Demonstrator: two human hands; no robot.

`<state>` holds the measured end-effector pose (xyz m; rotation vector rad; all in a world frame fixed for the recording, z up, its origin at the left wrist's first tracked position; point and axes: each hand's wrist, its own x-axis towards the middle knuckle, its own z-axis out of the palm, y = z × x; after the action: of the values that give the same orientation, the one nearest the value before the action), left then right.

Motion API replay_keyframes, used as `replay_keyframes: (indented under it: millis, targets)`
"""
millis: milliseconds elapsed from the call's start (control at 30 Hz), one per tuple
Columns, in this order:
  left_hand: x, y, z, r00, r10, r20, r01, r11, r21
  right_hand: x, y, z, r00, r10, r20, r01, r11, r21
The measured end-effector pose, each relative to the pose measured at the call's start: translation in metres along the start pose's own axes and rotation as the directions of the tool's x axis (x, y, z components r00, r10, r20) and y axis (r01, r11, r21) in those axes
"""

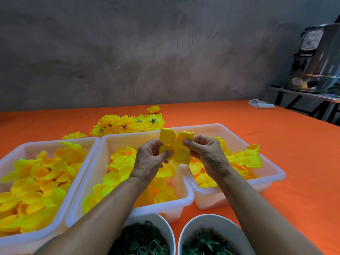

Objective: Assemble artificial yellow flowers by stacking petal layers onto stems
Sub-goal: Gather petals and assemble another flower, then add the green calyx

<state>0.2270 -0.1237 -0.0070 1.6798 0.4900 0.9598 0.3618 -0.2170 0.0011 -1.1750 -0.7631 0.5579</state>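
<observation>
Grip of both hands on one yellow four-lobed fabric petal layer, raised above the middle tray; left hand pinching its lower left lobe between thumb and fingers, right hand pinching the upper right lobe, thumb on the front face

Below and behind, three white rectangular plastic trays side by side on the orange-covered bench: left tray, middle tray and right tray, each holding loose yellow petal pieces, some with orange centres

Nearest the body, at the lower edge, two round white bowls: left bowl full of dark green rings, right bowl holding dark green spiky calyx pieces

Beyond the trays, heap of finished yellow flower heads lying face down, green star-shaped backs showing, with a single flower head just to its left and another behind it

Far right on the bench, small white folded cloth; past the bench edge, shiny steel urn standing on a grey side table

Grey plaster wall behind everything
</observation>
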Motion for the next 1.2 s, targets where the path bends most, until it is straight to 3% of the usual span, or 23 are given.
replay_keyframes:
  millis: [200, 300, 400, 700, 800, 1067, 1200]
  targets:
    - [0.001, 0.001, 0.001, 0.952, 0.244, -0.183, -0.163, 0.915, 0.370, 0.002, 0.000, -0.002, 0.973, -0.167, -0.158, 0.157, 0.985, -0.075]
    - [-0.002, 0.003, 0.003, 0.978, 0.201, -0.058, -0.180, 0.951, 0.253, -0.001, 0.002, 0.002, 0.964, -0.251, -0.093, 0.233, 0.957, -0.171]
    - [-0.006, 0.007, 0.005, 0.994, 0.091, 0.061, -0.096, 0.992, 0.078, -0.005, 0.004, 0.008, 0.956, -0.291, 0.049, 0.294, 0.929, -0.226]
    - [0.001, 0.002, 0.000, 0.997, -0.012, -0.074, 0.011, 1.000, -0.019, -0.011, 0.004, 0.016, 0.947, -0.153, 0.283, 0.264, 0.872, -0.411]
    - [0.001, 0.002, 0.000, 0.996, 0.022, -0.082, -0.021, 1.000, 0.017, -0.010, 0.004, 0.016, 0.960, -0.092, 0.265, 0.212, 0.856, -0.472]
    - [-0.005, 0.005, 0.001, 0.998, 0.043, 0.039, -0.041, 0.998, -0.040, -0.004, 0.007, 0.014, 0.984, -0.084, 0.157, 0.138, 0.919, -0.370]
    - [-0.001, 0.002, 0.001, 0.998, 0.052, -0.048, -0.051, 0.999, 0.015, -0.001, 0.003, 0.009, 0.994, -0.110, -0.030, 0.097, 0.955, -0.281]
